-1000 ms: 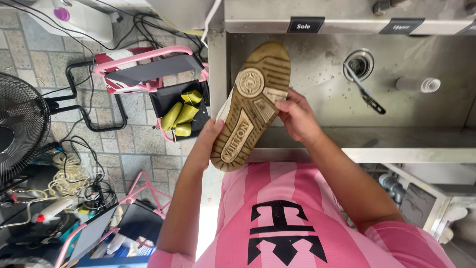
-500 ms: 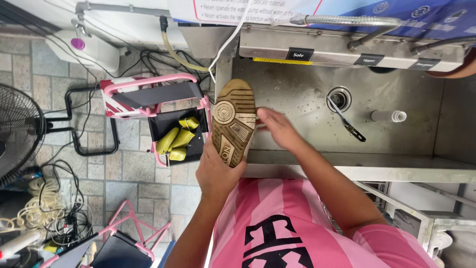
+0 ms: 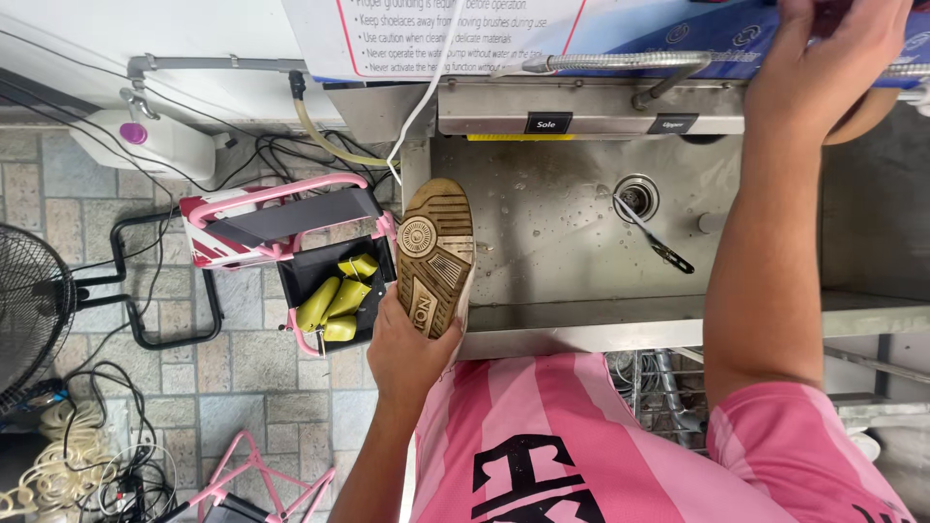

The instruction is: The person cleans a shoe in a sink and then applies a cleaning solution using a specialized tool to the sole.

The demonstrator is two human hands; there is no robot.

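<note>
Your left hand (image 3: 412, 344) sits just left of the frame's centre, fingers wrapped around the heel end of a shoe (image 3: 437, 257); the shoe is turned sole up, its tan, worn tread facing the camera, toe pointing toward the top of the frame; it hangs over the left edge of the steel sink (image 3: 552, 232), partly above the basin and partly above its front rim. Your right hand (image 3: 828, 58) reaches to the upper right corner of the frame, fingers curled down over a brownish rounded thing at the machine's front edge; the pictures do not show clearly what that thing is, nor whether the fingers truly grip it or only rest on it; the forearm runs down the right side of the frame to your pink striped shirt (image 3: 542, 436) at the bottom.

In the wet basin, right of the shoe, a round drain (image 3: 635, 197) sits in the upper middle; a thin dark-handled brush (image 3: 654, 237) lies slanted just beside it. Above the sink runs a ribbed metal hose (image 3: 620, 63) under a white instruction sheet. Left of the shoe, a black bin (image 3: 300, 281) holds several yellow-green shoe trees (image 3: 334, 295); a pink-and-white folding frame (image 3: 271, 218) leans above it. At the far left edge, a black fan (image 3: 29, 305) stands on the tiled floor; tangled cables (image 3: 77, 455) lie in the lower left corner.
</note>
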